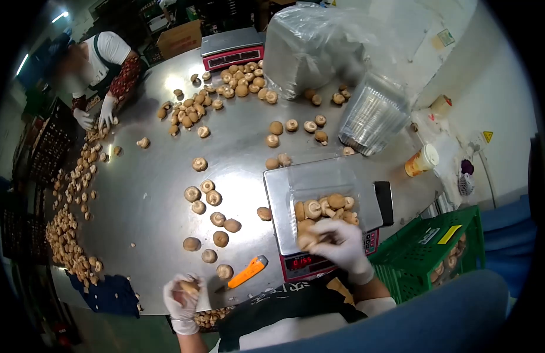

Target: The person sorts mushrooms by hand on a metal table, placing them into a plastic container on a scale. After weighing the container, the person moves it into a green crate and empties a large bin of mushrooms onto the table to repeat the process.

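Observation:
My gloved right hand (345,247) grips a brown-capped mushroom (307,240) at the near edge of a clear plastic tray (291,187). Several mushrooms lie inside the tray, caps and stems facing different ways. Beneath it is the metal pan of a digital scale (276,220), its red digits lit. Low on the left, at the table's front edge, my gloved left hand (177,303) has its fingers wrapped round another mushroom (190,287). An orange-handled knife (247,272) rests on the table between my hands, with loose mushrooms (220,238) just beyond it.
A steel table (149,217) carries mushroom piles at left and back. Stacked clear trays (375,115), a plastic bag (310,53) and a second scale (232,47) stand behind. A cup (422,160) and green crate (425,247) are right. A co-worker (110,59) handles mushrooms far left.

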The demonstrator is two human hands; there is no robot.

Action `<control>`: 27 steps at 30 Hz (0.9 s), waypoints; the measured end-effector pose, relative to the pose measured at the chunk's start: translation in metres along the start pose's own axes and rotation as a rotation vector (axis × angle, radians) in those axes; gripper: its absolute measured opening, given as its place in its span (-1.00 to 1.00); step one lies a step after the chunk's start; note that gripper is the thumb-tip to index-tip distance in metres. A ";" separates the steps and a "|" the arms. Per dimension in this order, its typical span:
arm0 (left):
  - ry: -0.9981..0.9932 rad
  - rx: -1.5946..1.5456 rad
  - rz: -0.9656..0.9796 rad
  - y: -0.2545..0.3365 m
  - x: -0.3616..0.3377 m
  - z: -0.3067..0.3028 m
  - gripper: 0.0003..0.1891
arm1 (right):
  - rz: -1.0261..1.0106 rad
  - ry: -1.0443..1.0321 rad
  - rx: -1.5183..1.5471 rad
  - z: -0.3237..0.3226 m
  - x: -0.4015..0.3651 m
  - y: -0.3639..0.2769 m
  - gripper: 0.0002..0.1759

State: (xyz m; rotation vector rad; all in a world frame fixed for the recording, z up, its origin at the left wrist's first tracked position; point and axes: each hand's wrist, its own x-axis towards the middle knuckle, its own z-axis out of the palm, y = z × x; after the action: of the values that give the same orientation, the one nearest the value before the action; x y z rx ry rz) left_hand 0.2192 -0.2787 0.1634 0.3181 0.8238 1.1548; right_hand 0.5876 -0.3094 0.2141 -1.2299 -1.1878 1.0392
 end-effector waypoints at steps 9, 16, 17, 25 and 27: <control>-0.299 0.555 -0.376 -0.033 -0.023 0.003 -0.57 | -0.255 -0.746 -0.236 0.117 -0.007 0.027 -0.76; 0.135 0.857 -0.385 0.018 -0.080 -0.174 -0.77 | -0.384 -0.646 -0.392 0.121 -0.009 0.061 -0.78; 0.190 0.938 -0.419 0.026 -0.089 -0.199 -0.77 | -0.345 -0.671 -0.456 0.118 -0.005 0.060 -0.78; 0.638 1.776 0.309 0.032 -0.080 -0.225 -0.74 | -0.347 -0.422 -0.893 0.149 0.045 0.100 -0.75; 0.588 1.751 0.600 0.033 -0.050 -0.163 -0.79 | -0.348 -0.379 -0.939 0.165 0.061 0.121 -0.73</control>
State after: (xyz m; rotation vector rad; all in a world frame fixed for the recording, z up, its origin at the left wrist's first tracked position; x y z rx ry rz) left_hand 0.0720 -0.3395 0.0943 1.7967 2.2522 0.7296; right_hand 0.4368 -0.2189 0.0931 -1.4553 -2.2420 0.4331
